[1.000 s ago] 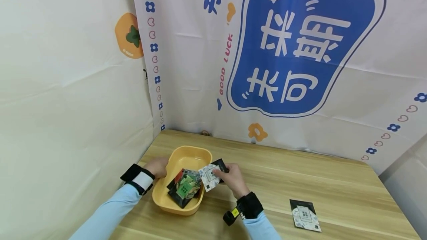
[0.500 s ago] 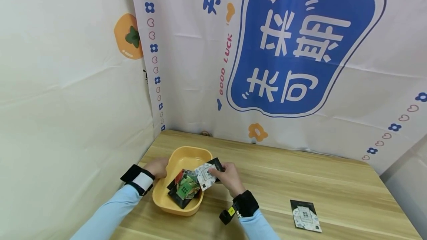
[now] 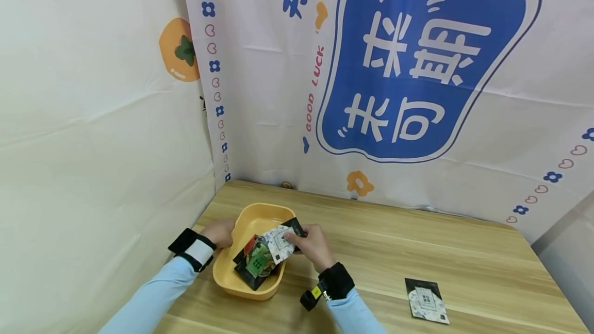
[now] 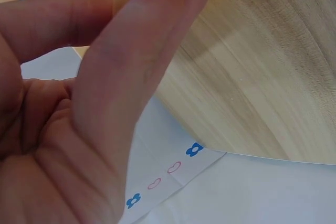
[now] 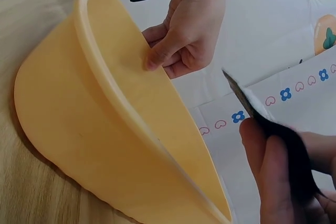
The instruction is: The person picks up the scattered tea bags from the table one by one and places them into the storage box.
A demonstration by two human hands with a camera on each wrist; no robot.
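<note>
My left hand [image 3: 219, 233] pinches the left wall of a yellow plastic basin [image 3: 226, 275]; in the right wrist view its thumb [image 5: 160, 56] lies inside the wall, fingers behind. Over the basin's right rim, my right hand [image 3: 316, 248] holds a flat black-and-white sachet [image 3: 280, 244] between thumb and fingers. This sachet [image 5: 294, 145] appears edge-on above the rim in the right wrist view. Inside the basin lie several overlapping packets, a green-printed one [image 3: 258, 264] on top and a red corner [image 3: 251, 244] showing behind it. The held sachet overlaps them in the head view.
Another black-and-white sachet [image 3: 427, 300] lies flat on the wood-grain table [image 3: 371, 251] at the right. A white cloth wall [image 3: 116, 143] stands close beside the left arm, and a printed cloth [image 3: 269, 133] hangs along the table's back edge.
My right hand has moved left with the sachet, from beside the basin's right rim to over the packets inside. The left hand and basin have stayed put.
</note>
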